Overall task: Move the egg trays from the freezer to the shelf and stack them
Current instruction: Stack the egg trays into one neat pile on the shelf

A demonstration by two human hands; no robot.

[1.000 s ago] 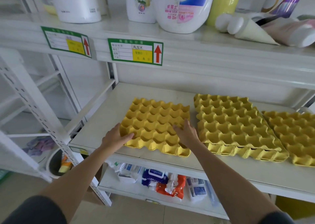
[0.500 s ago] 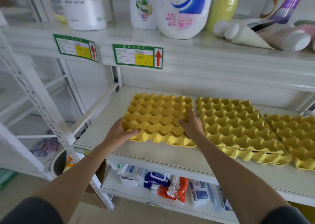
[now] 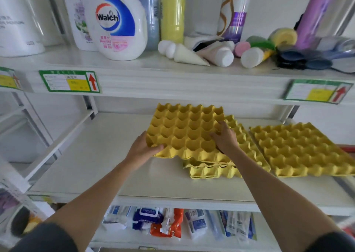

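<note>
Above the stacked trays (image 3: 211, 169), both hands, left (image 3: 142, 150) and right (image 3: 223, 138), grip the yellow egg tray (image 3: 184, 132) between them.

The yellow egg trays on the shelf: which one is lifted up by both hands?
The leftmost tray, gripped by the left hand and right hand, tilted over the middle stack. The right tray lies flat, untouched.

Both hands (image 3: 143, 149) (image 3: 223, 138) gripping, arms fwd.
</note>
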